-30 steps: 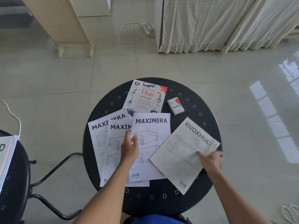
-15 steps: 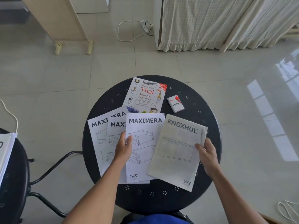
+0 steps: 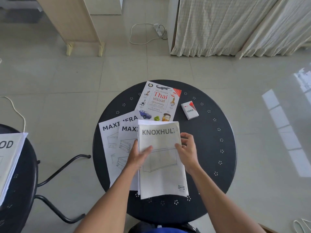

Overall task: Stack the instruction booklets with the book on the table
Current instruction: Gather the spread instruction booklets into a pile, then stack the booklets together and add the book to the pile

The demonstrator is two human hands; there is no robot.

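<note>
A round black table (image 3: pixel 210 148) carries a Thai visual dictionary book (image 3: pixel 159 101) at its far side. The KNOXHULT booklet (image 3: pixel 162 174) lies on top of one MAXIMERA booklet, whose top edge shows just above it. Two more MAXIMERA booklets (image 3: pixel 114 145) fan out to the left. My right hand (image 3: pixel 187 152) pinches the KNOXHULT booklet's right edge. My left hand (image 3: pixel 138 157) grips its left edge, thumb on the cover.
A white and red VESS packet (image 3: pixel 190 110) lies right of the book. A second black table (image 3: pixel 18 182) at the left holds more white booklets (image 3: pixel 8 158). A power strip cable (image 3: pixel 143 34) lies on the tiled floor beyond.
My right hand slid the KNOXHULT booklet leftward and straightened it onto the rightmost MAXIMERA booklet. My left hand shifted from that MAXIMERA booklet onto the KNOXHULT's left edge.
</note>
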